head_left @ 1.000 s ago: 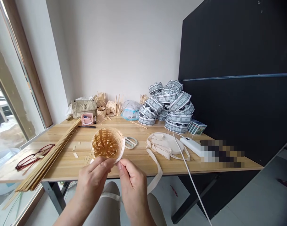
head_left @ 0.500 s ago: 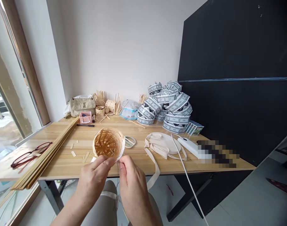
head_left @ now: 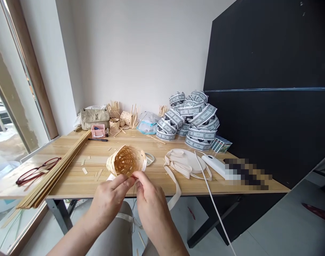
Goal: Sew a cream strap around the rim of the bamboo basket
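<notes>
A small woven basket [head_left: 126, 161] of thin wooden strips is tilted with its mouth toward me, at the table's front edge. A white band shows at the right side of its rim. My left hand [head_left: 110, 195] is closed on the near rim, thumb and fingers pinched together. Beside it, my right hand [head_left: 150, 195] is closed in a pinch at the same rim, its fingertips touching those of the left. What the right fingertips hold is hidden. Dark thread [head_left: 132, 217] hangs below the hands over my lap. Scissors [head_left: 150, 159] lie partly behind the basket.
A bundle of wooden strips [head_left: 58, 167] and red-framed glasses [head_left: 38, 170] lie at left. White fabric tape [head_left: 175, 170] is coiled at right, near a white cord [head_left: 211, 199]. Stacked patterned bands [head_left: 191, 117], a handbag [head_left: 95, 118] and a pink box [head_left: 98, 131] stand farther back.
The basket has tipped, showing more of its outer left wall. A thin needle-like piece seen inside the rim before is no longer visible. My right fingertips have moved over the rim.
</notes>
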